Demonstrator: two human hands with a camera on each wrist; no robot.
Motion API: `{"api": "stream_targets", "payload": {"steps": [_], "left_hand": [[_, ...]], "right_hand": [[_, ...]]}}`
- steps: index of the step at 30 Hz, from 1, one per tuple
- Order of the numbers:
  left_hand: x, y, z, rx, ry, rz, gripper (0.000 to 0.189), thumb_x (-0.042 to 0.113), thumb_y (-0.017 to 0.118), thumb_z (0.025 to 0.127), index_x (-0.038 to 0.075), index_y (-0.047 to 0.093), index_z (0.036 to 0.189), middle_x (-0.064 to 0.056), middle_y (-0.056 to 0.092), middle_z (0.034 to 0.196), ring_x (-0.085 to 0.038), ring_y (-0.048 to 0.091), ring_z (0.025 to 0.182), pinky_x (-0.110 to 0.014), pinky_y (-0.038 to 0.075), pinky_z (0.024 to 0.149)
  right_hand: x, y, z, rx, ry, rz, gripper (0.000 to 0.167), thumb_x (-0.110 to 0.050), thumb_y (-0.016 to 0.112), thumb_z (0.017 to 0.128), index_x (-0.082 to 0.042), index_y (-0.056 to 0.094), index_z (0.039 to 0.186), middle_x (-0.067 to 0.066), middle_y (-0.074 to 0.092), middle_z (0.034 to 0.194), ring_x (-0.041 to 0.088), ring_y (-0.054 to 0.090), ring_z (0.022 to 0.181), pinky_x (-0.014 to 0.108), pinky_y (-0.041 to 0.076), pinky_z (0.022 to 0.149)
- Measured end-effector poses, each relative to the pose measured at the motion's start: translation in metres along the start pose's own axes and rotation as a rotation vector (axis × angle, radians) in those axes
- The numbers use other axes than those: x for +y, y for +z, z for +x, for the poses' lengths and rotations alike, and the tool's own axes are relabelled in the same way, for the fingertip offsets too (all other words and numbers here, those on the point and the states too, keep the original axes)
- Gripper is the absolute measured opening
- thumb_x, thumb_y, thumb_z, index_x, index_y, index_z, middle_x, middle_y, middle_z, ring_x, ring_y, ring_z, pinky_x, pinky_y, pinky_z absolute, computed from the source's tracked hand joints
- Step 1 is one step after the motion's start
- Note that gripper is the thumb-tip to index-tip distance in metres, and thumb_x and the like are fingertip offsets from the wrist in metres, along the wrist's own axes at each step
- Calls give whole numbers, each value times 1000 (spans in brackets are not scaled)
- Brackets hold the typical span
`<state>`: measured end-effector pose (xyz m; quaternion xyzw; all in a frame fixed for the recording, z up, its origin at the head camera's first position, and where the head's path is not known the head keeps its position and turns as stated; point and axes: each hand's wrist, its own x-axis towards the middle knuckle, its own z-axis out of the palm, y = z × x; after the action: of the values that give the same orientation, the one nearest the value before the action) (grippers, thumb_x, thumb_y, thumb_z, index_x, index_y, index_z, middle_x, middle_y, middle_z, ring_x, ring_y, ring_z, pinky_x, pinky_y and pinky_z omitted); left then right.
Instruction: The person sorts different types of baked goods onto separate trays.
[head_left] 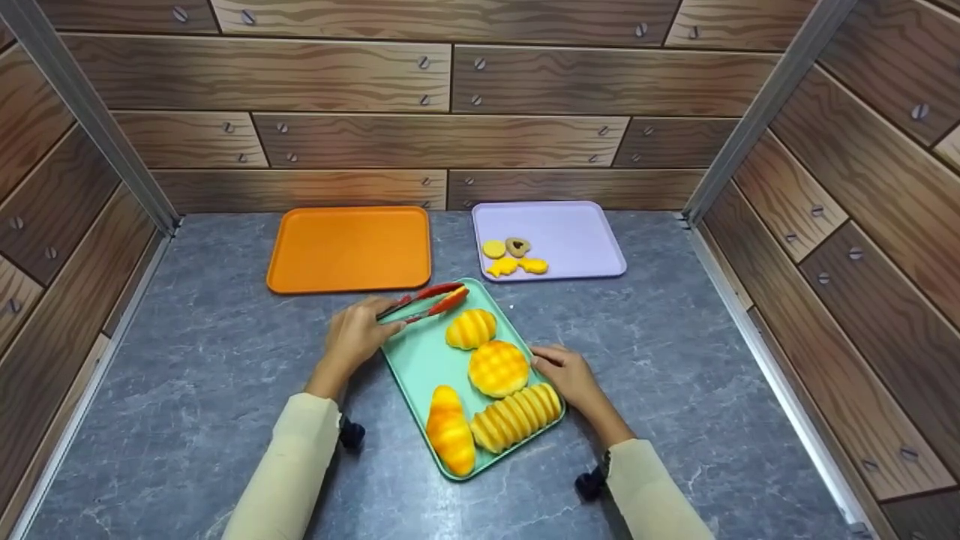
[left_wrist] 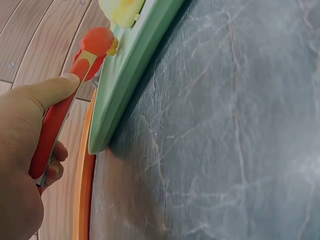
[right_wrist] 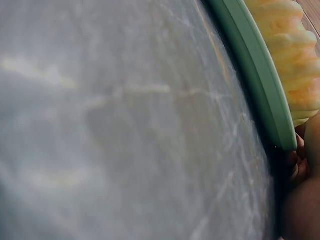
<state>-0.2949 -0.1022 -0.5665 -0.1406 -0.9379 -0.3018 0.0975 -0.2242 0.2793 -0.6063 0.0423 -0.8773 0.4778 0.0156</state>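
My left hand (head_left: 355,334) grips red-handled tongs (head_left: 420,301) above the far left part of a green tray (head_left: 420,360). A small yellow piece (left_wrist: 114,47) shows between the tong tips; its kind is hard to tell. On the tray lie a short striped toy bread (head_left: 471,329), a round toy bun (head_left: 499,368), a ridged toy loaf (head_left: 517,417) and a long toy croissant (head_left: 451,431). My right hand (head_left: 568,375) holds the tray's right edge, beside the round bun and the ridged loaf. Its fingers are partly hidden in the right wrist view.
An orange tray (head_left: 349,249) lies at the back left. At the back right, a lilac tray (head_left: 570,232) bears several small pieces, including a yellow disc (head_left: 493,249) and a brown heart-shaped ring (head_left: 517,247). Wood-patterned walls (head_left: 352,75) enclose the grey marbled tabletop (head_left: 712,360).
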Motion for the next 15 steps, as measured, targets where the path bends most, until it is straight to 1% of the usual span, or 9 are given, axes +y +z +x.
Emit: {"api": "stream_targets", "payload": {"steps": [5, 8, 11, 15], "left_hand": [[4, -3, 2, 4, -19, -24, 50, 42, 78, 87, 17, 71, 129, -4, 69, 130, -27, 67, 116, -49, 50, 99], [9, -4, 6, 7, -29, -18, 50, 42, 79, 86, 19, 71, 130, -3, 69, 131, -26, 67, 116, -49, 50, 98], [15, -3, 11, 8, -34, -10, 49, 42, 78, 86, 20, 70, 130, -2, 68, 132, -26, 67, 117, -49, 50, 95], [26, 2, 21, 12, -19, 7, 49, 43, 79, 86, 21, 71, 129, -1, 70, 129, -24, 67, 115, -47, 52, 93]], "right_hand": [[-1, -1, 0, -4, 7, 3, 29, -25, 69, 97, -15, 74, 123, 8, 70, 126, 31, 59, 127, 51, 44, 107], [0, -1, 1, -1, 9, 6, 29, -24, 69, 96, -14, 74, 123, 8, 70, 126, 30, 60, 125, 50, 45, 106], [1, 0, 1, 5, 4, 18, 28, -23, 69, 96, -14, 74, 122, 8, 70, 126, 31, 60, 126, 50, 44, 107], [2, 2, 1, 10, -1, 22, 27, -22, 69, 96, -13, 75, 122, 8, 71, 125, 31, 60, 126, 50, 44, 107]]}}
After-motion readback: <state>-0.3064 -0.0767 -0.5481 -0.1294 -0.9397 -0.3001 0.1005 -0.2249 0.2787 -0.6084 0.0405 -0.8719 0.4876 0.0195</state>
